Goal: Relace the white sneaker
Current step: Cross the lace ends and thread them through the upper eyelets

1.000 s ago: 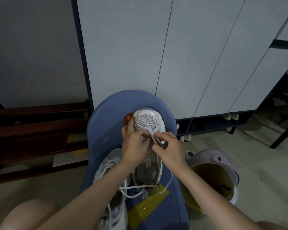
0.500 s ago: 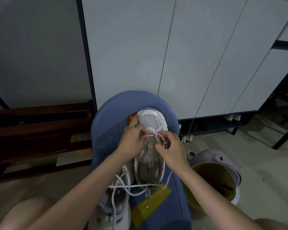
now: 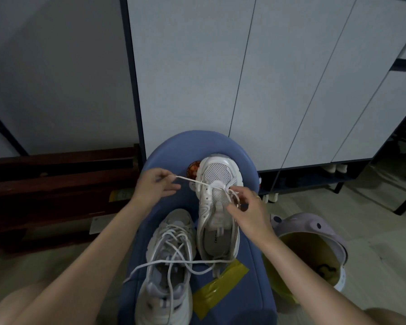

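Your left hand (image 3: pixel 155 185) pinches the end of the white lace (image 3: pixel 192 181) between thumb and fingers, out to the left of the white sneaker (image 3: pixel 217 207). The lace runs tight from that grip across to the first holes near the toe. Your right hand (image 3: pixel 250 208) sits on the right side of the same shoe, and its fingertips pinch a loop of lace right at the holes.

The white sneaker lies on the blue surface (image 3: pixel 249 289) with its toe pointing away from you. Its toe is a white mesh with tiny holes, and the sides look smooth and puffy. There is dark writing on the inside sole, but it is too small to read.

A second sneaker (image 3: pixel 167 266) lies just left of it, closer to you, with loose laces all tangled on top. One long lace (image 3: pixel 209 262) trails across both shoes.

A shiny yellow strip (image 3: pixel 218 287) is stuck flat on the blue surface near the heels. A small round orange sticker (image 3: pixel 193 170) peeks out by the toe; its picture is unclear.

A round purple bin (image 3: pixel 314 231) with a yellow bag inside stands on the floor to your right.
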